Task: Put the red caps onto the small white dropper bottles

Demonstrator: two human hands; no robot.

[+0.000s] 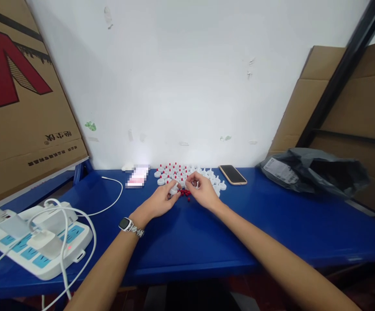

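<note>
- The left hand (161, 201) is curling thumb and fingers round a white nozzle cap (173, 189); its nozzle is partly hiding among the fingers, so I cannot tell its exact long axis.
- The right hand (204, 192) is keeping thumb and forefinger drawn close together, at about 2 o'clock from that held cap and just beside it; whether anything is sitting between those tips, I cannot tell.
- Taking 12 as the wall, the loose red tips (185, 193) are lying in a small heap between the hands: 3 o'clock from the left fingertips, between 6 and 7 from the right. Both hands are hovering near, the right fingertips almost over the heap.
- Beyond, at 11 to 12 o'clock from the heap, red-tipped caps (161, 182) are standing with nozzles upright.
- Bare white caps (211, 176) are crowding at 1 to 2 o'clock from the heap, beyond the right hand.
- Farther out at 2 o'clock, a phone (233, 175) is lying flat on the blue table (181, 246).
</note>
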